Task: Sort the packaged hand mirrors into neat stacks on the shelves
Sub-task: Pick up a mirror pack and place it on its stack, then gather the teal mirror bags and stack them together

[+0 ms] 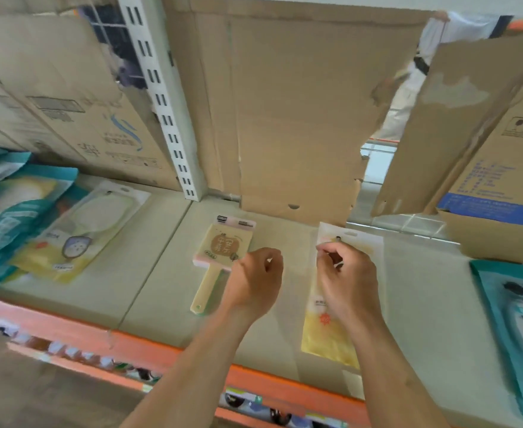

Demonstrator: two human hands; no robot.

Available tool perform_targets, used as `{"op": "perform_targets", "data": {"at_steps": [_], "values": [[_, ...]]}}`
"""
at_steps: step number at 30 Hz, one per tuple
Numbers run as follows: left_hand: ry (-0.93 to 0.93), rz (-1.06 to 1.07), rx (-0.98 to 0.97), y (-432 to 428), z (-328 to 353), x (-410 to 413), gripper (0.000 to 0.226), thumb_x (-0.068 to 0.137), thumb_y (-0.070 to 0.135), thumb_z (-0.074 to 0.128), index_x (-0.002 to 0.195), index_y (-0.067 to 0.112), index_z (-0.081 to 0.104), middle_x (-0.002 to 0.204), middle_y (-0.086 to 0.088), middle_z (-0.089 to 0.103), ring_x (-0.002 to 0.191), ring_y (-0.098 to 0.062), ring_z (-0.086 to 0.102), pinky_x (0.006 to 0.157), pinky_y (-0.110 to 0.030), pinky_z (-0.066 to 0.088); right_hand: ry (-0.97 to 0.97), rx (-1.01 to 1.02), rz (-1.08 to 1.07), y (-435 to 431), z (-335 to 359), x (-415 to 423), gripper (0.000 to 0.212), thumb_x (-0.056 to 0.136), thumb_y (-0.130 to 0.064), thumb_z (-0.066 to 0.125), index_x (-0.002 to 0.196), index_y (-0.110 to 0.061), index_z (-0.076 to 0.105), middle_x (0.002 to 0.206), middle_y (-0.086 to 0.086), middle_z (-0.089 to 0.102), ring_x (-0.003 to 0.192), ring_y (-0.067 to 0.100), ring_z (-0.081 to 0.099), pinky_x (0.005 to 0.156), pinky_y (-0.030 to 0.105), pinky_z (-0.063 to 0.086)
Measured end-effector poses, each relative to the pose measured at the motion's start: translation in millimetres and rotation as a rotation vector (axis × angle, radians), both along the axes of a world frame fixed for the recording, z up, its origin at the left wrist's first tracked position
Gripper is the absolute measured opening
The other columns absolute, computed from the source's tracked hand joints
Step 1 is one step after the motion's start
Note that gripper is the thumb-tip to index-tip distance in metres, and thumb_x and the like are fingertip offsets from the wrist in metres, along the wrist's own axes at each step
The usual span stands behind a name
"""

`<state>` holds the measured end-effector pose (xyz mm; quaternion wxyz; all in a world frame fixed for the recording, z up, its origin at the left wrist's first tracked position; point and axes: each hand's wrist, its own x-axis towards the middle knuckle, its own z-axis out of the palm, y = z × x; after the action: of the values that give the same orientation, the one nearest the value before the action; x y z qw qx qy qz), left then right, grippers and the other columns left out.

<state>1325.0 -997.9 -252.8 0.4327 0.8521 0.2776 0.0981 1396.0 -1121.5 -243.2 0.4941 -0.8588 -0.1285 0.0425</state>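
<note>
A cream and pink hand mirror (pixel 223 251) lies on the shelf (pixel 149 273) with its handle pointing toward me. My left hand (pixel 254 282) hovers at the mirror's lower right corner, fingers loosely curled, holding nothing. To the right lies a clear and yellow packaged mirror (pixel 325 332). My right hand (pixel 346 276) is on top of it, thumb and fingers pinching the package near its hang-hole end. Another yellow packaged mirror (pixel 84 233) lies flat at the left. A teal packaged mirror (pixel 516 319) lies at the right edge.
A heap of teal packages (pixel 10 211) sits at the far left. Cardboard sheets (pixel 285 118) and boxes (pixel 501 180) line the back of the shelf beside a white slotted upright (pixel 167 118). An orange rail (pixel 192 356) edges the shelf front. A person in white (pixel 414 81) stands behind.
</note>
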Motion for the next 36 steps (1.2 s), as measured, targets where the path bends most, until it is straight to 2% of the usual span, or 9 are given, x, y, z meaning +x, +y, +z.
{"op": "perform_targets", "data": {"at_steps": [6,8,11,15,20,24,27,32,36], "values": [[-0.068,0.208,0.018,51.8,18.3,-41.2,0.024,0.092,0.016,0.048,0.083,0.015,0.070,0.071,0.005,0.060,0.064,-0.007,0.048,0.053,-0.015,0.035,-0.011,0.001,0.193,59.4,6.5,-24.3,0.016,0.089,-0.011,0.054,0.089,-0.016,0.070,0.069,-0.018,0.059,0.065,-0.005,0.056,0.057,0.003,0.037],[-0.070,0.273,0.022,69.6,21.6,-61.2,0.025,0.093,0.017,0.048,0.091,0.020,0.072,0.081,0.005,0.066,0.073,-0.012,0.054,0.058,-0.016,0.035,-0.010,0.001,0.249,79.4,6.1,-38.6,0.015,0.089,-0.011,0.055,0.088,-0.015,0.070,0.067,-0.016,0.058,0.065,-0.004,0.056,0.056,0.003,0.037],[-0.071,0.321,0.025,96.3,21.2,-91.5,0.023,0.093,0.018,0.048,0.087,0.023,0.070,0.086,-0.008,0.070,0.078,-0.025,0.057,0.061,-0.024,0.035,-0.024,-0.013,0.295,108.8,3.0,-62.3,0.014,0.088,-0.012,0.057,0.088,-0.015,0.070,0.073,-0.013,0.063,0.067,-0.003,0.056,0.060,0.000,0.036],[-0.033,0.355,0.049,134.2,19.0,-128.5,0.021,0.093,0.023,0.049,0.094,0.022,0.070,0.084,-0.003,0.069,0.086,-0.024,0.061,0.063,-0.022,0.033,-0.054,-0.043,0.289,148.2,-2.2,-92.6,0.014,0.087,-0.013,0.058,0.089,-0.016,0.071,0.079,-0.006,0.065,0.075,0.010,0.058,0.062,0.006,0.036],[-0.030,0.349,0.033,177.0,13.3,-165.3,0.021,0.091,0.021,0.049,0.087,0.013,0.068,0.081,-0.012,0.067,0.078,-0.029,0.057,0.060,-0.020,0.037,-0.068,-0.049,0.286,189.6,-4.0,-128.5,0.017,0.086,-0.008,0.055,0.091,-0.013,0.071,0.082,-0.003,0.069,0.078,0.011,0.062,0.074,0.024,0.046],[-0.031,0.334,0.023,204.3,10.2,-190.4,0.019,0.094,0.023,0.048,0.087,0.023,0.066,0.067,0.008,0.061,0.069,-0.015,0.054,0.054,-0.008,0.036,-0.026,-0.049,0.271,217.0,-8.1,-151.2,0.020,0.087,-0.009,0.053,0.094,-0.015,0.070,0.086,-0.006,0.067,0.083,0.011,0.061,0.069,0.014,0.040],[-0.037,0.321,0.040,224.4,8.6,-207.8,0.022,0.095,0.025,0.048,0.087,0.018,0.067,0.061,0.005,0.057,0.064,-0.016,0.053,0.052,-0.014,0.035,-0.030,-0.050,0.272,240.0,-7.4,-167.5,0.019,0.087,-0.009,0.053,0.092,-0.016,0.069,0.080,-0.008,0.065,0.079,0.010,0.061,0.065,0.003,0.037],[-0.045,0.329,0.055,258.1,7.4,-233.0,0.024,0.096,0.024,0.047,0.103,0.018,0.069,0.061,0.013,0.056,0.058,-0.004,0.051,0.050,-0.014,0.034,-0.055,-0.030,0.288,277.0,-3.8,-192.7,0.018,0.088,-0.011,0.053,0.089,-0.018,0.069,0.077,-0.011,0.065,0.076,0.007,0.060,0.065,0.004,0.038],[-0.041,0.345,0.054,282.8,6.8,-251.2,0.024,0.097,0.025,0.046,0.097,0.017,0.069,0.057,0.014,0.052,0.053,-0.003,0.047,0.048,-0.011,0.035,-0.076,-0.016,0.286,301.7,-3.7,-207.6,0.017,0.087,-0.011,0.054,0.088,-0.018,0.070,0.076,-0.012,0.065,0.074,0.006,0.059,0.064,0.002,0.037]]}}
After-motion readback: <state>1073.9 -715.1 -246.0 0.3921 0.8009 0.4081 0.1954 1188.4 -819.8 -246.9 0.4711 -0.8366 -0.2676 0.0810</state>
